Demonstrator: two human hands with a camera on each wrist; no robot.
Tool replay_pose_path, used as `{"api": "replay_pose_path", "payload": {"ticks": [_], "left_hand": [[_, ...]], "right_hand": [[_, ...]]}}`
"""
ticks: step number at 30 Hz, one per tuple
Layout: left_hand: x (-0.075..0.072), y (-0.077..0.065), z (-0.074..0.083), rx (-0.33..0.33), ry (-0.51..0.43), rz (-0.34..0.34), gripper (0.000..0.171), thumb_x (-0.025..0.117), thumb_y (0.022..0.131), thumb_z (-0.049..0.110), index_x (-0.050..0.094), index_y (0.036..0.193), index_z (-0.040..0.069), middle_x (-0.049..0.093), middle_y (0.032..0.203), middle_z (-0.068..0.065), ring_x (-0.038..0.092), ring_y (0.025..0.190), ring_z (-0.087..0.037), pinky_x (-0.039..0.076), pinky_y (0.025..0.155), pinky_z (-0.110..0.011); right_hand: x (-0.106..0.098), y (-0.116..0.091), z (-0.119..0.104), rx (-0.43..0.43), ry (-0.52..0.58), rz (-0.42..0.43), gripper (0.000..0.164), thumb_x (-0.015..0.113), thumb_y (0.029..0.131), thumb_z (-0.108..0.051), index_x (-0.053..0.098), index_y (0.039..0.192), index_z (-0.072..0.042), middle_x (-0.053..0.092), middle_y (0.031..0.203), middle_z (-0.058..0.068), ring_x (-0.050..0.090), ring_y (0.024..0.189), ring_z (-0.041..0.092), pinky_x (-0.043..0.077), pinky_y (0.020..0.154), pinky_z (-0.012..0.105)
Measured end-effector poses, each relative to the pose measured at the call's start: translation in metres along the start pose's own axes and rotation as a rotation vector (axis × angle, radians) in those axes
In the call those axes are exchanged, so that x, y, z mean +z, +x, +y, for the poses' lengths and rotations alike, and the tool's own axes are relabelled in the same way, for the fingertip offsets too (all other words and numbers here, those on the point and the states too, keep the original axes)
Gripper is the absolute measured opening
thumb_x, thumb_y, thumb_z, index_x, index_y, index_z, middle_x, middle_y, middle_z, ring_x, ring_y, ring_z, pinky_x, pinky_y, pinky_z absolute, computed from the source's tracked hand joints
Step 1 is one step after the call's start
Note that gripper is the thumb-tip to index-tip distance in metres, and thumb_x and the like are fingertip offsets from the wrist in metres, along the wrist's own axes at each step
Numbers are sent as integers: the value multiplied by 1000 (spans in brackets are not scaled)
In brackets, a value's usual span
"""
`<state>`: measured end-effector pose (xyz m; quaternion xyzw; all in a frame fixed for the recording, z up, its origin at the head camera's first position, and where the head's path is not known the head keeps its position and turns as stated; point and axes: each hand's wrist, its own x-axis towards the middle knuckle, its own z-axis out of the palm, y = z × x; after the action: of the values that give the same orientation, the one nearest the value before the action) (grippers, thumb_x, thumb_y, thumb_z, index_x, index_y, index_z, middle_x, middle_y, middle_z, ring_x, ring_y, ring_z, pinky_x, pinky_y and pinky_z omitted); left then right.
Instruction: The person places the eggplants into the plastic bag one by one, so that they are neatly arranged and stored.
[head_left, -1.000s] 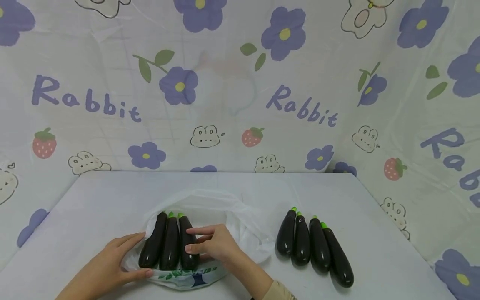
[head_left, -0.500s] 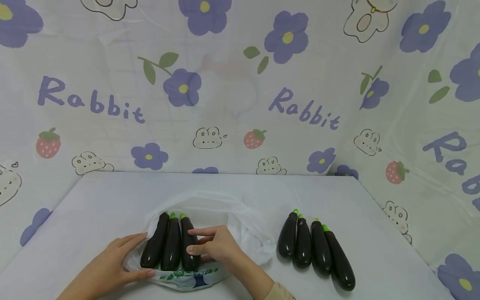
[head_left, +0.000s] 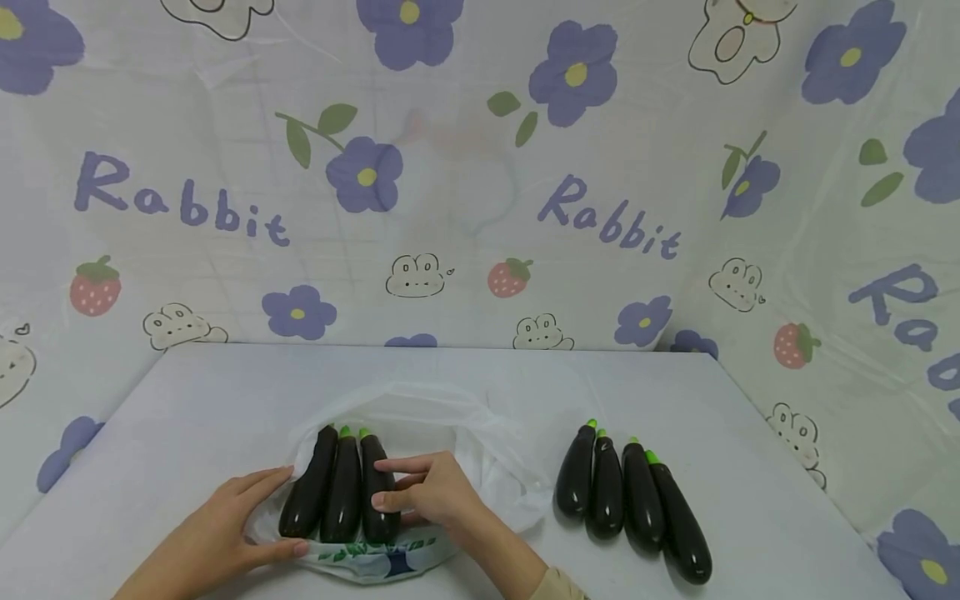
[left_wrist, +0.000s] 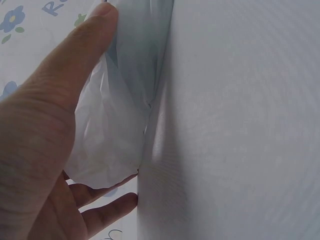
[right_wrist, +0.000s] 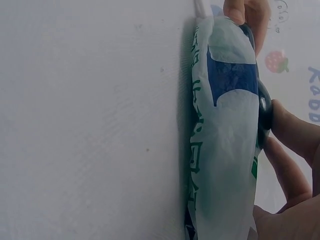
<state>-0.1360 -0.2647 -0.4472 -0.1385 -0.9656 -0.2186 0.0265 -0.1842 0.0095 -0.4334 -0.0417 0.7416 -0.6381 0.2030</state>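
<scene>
A white plastic bag point(head_left: 427, 408) lies with its mouth spread open, and three dark eggplants sit side by side inside it, green stems pointing away. My left hand point(head_left: 213, 529) holds the bag's left edge, thumb over the front rim and fingers along the side. My right hand point(head_left: 442, 497) grips the rightmost eggplant point(head_left: 372, 479) in the bag between thumb and fingers. Beside it are the middle eggplant point(head_left: 342, 492) and the left eggplant point(head_left: 309, 496). In the right wrist view, the bag's printed front point(right_wrist: 225, 130) hides most of the eggplants.
Several more eggplants point(head_left: 607, 487) lie in a row on the white table point(head_left: 750, 500), right of the bag. Behind the table hangs a pale curtain point(head_left: 457, 192) printed with flowers, strawberries and rabbits.
The whole head view shifts slightly from the first frame. Both hands, the bag and the eggplants keep their places.
</scene>
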Motion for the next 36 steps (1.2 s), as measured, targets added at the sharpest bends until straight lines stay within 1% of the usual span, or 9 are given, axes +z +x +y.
{"api": "replay_pose_path", "payload": {"ticks": [8, 14, 19, 25, 31, 33, 36], "left_hand": [[-1, 0, 2, -6, -2, 0, 101, 67, 66, 80, 56, 138, 9, 55, 132, -17, 51, 119, -41, 46, 90, -63], [-1, -2, 1, 18, -8, 13, 99, 69, 68, 77, 56, 137, 7, 55, 132, -17, 51, 119, -41, 45, 91, -62], [-1, -1, 0, 22, -6, 16, 99, 69, 68, 77, 56, 137, 7, 55, 132, -16, 51, 119, -41, 45, 91, -62], [-2, -1, 1, 13, -15, -1, 99, 69, 68, 77, 55, 138, 8, 55, 133, -17, 50, 120, -42, 45, 91, -63], [-3, -1, 2, 16, -15, 8, 99, 69, 68, 77, 56, 138, 8, 55, 133, -17, 50, 120, -41, 45, 92, -62], [-3, -1, 1, 14, -14, 11, 99, 69, 68, 77, 56, 138, 8, 55, 133, -17, 50, 120, -41, 44, 92, -62], [-3, -2, 1, 7, -8, 3, 99, 69, 68, 77, 56, 138, 8, 55, 133, -16, 50, 120, -41, 45, 92, -62]], "right_hand": [[0, -2, 0, -1, -3, 0, 39, 85, 75, -6, 77, 111, -16, 68, 92, 6, 63, 81, 18, 59, 69, 38], [1, -3, -1, -1, 9, -7, 40, 85, 75, -5, 77, 112, -15, 67, 92, 6, 63, 80, 17, 59, 69, 38], [1, -2, 0, -2, 14, -2, 39, 85, 75, -4, 77, 112, -15, 67, 92, 6, 63, 80, 17, 59, 69, 38], [2, -2, 1, -3, -11, 17, 39, 85, 75, -6, 77, 112, -17, 67, 93, 5, 63, 81, 17, 59, 69, 37], [1, -3, 1, -9, -40, 15, 39, 85, 77, -10, 76, 114, -19, 65, 100, 4, 62, 87, 17, 59, 68, 36], [1, -4, 1, -19, -56, -1, 39, 84, 79, -13, 75, 116, -20, 65, 104, 4, 62, 90, 16, 58, 69, 36], [-2, -7, -1, -30, -78, -47, 39, 82, 82, -19, 73, 120, -22, 63, 112, 5, 62, 90, 16, 57, 71, 36]]}}
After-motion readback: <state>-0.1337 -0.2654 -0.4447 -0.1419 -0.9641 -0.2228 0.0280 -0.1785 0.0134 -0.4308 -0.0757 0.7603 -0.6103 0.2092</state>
